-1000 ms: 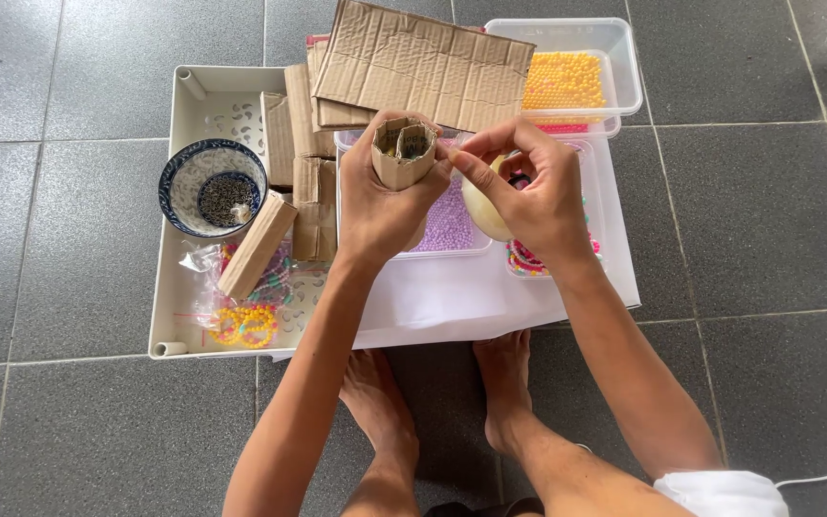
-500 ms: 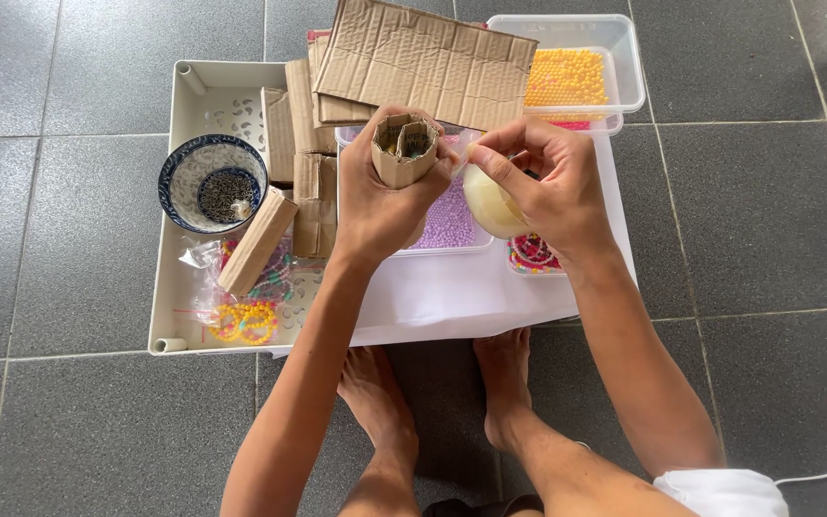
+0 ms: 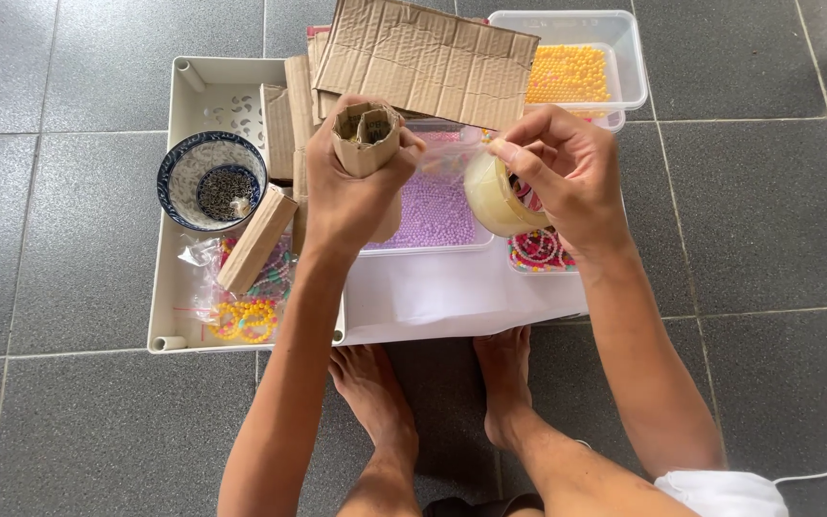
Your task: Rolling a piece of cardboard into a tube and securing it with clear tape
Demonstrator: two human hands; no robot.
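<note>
My left hand (image 3: 351,196) grips an upright brown cardboard tube (image 3: 366,134), folded at its top, with dark bits inside. My right hand (image 3: 567,168) holds a roll of clear tape (image 3: 492,196) just to the right of it. A strip of tape stretches from the roll toward the tube. Both hands hover above a clear box of purple beads (image 3: 433,206). A white sheet (image 3: 461,292) lies beneath that box.
A white tray (image 3: 169,287) at left holds a blue patterned bowl (image 3: 211,179) of dark bits, cardboard strips (image 3: 256,239) and bagged colourful bead rings (image 3: 241,319). A corrugated cardboard sheet (image 3: 428,62) and a box of orange beads (image 3: 571,72) lie behind. My bare feet (image 3: 433,402) rest on grey tiles.
My right hand has drawn the tape roll away to the right of the tube, stretching tape between them. The left hand keeps the tube in place.
</note>
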